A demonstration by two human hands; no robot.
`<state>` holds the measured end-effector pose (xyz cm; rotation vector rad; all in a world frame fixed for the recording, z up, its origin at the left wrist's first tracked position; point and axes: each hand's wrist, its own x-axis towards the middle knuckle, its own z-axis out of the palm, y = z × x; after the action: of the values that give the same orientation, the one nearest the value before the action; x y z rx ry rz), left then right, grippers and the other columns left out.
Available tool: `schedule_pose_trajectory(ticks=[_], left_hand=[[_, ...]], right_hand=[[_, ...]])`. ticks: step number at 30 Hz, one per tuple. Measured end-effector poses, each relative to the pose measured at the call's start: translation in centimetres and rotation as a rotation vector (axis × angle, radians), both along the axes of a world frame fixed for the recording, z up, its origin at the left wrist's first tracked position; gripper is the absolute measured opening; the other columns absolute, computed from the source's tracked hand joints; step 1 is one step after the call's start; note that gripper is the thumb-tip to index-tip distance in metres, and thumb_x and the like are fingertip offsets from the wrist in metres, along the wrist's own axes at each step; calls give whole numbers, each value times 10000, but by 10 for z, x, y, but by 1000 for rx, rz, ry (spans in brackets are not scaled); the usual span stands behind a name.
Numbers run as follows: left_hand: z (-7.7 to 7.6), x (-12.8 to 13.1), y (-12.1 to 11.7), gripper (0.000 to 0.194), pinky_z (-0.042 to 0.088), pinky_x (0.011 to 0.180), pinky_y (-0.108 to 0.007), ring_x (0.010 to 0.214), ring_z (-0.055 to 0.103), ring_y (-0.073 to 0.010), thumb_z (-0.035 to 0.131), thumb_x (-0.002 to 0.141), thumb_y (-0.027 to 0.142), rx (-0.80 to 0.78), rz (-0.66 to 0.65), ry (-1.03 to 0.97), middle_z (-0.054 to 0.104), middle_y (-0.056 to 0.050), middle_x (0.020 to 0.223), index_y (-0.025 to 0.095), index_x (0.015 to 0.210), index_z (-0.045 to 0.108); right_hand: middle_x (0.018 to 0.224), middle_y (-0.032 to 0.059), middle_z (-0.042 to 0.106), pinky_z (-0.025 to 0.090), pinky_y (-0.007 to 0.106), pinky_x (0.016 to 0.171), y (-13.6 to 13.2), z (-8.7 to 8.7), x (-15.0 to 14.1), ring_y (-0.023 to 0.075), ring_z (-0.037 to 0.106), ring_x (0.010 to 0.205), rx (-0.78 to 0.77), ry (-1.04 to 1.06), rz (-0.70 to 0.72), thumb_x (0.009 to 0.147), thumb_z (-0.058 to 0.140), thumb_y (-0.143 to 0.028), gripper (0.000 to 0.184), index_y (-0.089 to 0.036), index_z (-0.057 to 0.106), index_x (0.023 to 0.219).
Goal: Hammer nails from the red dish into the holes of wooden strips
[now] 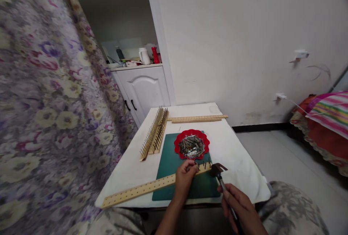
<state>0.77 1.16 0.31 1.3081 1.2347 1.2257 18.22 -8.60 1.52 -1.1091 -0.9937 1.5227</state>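
My left hand (185, 177) rests on a long wooden strip (141, 189) with a row of holes, its fingers pinched around a small nail near the strip's right end. A few dark nails (206, 164) stand upright in that end. My right hand (239, 208) grips the handle of a small hammer (218, 171), whose head hovers just right of the strip's end. The strip lies across a green cutting mat (168, 160). A red scalloped dish (191, 144) full of loose nails sits on the mat just beyond my hands.
Two finished strips full of nails (154, 133) lie at the left of the small white table (239, 155). Bare wooden strips (197, 119) lie at the far edge. A floral curtain hangs on the left, a white cabinet (144, 90) behind, a white wall and a bed at right.
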Motion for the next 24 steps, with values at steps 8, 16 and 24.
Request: schedule_pose_trajectory(ticks=[8, 16, 24], left_hand=[[-12, 6, -1, 179, 416, 611, -213, 666, 554, -140, 590, 747, 334, 85, 43, 234, 628, 7, 700, 164, 756, 646], [-11, 5, -3, 130, 401, 625, -215, 682, 560, -143, 550, 782, 263, 166, 31, 409, 618, 4, 732, 182, 757, 648], [-7, 8, -4, 122, 391, 623, -215, 676, 555, -137, 539, 780, 218, 189, 28, 461, 600, 3, 723, 182, 727, 643]], right_hand=[[476, -87, 568, 163, 146, 258, -1, -5, 0, 30, 354, 209, 12, 2, 15, 827, 506, -579, 407, -178, 514, 898], [469, -91, 558, 165, 126, 266, 0, 3, -3, 16, 361, 225, 7, -6, 1, 849, 507, -536, 365, -176, 517, 905], [461, -92, 550, 168, 139, 273, 2, 6, -4, 29, 361, 229, 11, -26, 26, 855, 493, -520, 351, -170, 504, 891]])
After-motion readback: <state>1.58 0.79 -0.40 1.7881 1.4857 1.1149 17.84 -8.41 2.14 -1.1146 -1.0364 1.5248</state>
